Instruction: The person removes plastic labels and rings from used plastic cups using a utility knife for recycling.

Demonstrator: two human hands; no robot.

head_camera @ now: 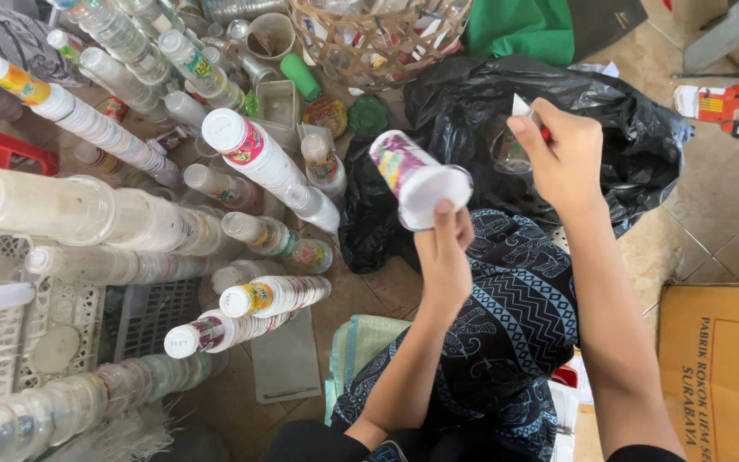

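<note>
Left hand: the left hand (444, 248) is closed around a plastic cup (416, 178), fingers wrapped on its side wall, the cup tilted so its white base faces the camera. It sits in front of the lap, just above the patterned cloth (506, 299).
Right hand: the right hand (562, 158) is pinched shut on a small tool with a red handle (544, 132); whether it is a blade cannot be told. The hand is raised beside the cup, not touching it.
Risk, grip: the cup is thin and held by one hand only; a hard squeeze would likely buckle it, a loose one let it drop.
Risk, tool: if the tool is sharp, a slip toward the left fingers could cut them, since they lie close to where it would meet the cup.
Around: a black plastic bag (489, 94) lies open behind both hands.
Further out: long stacks of nested cups (258, 154) lean to the left; a wicker basket (378, 43) stands beyond; a knock could topple the stacks.
</note>
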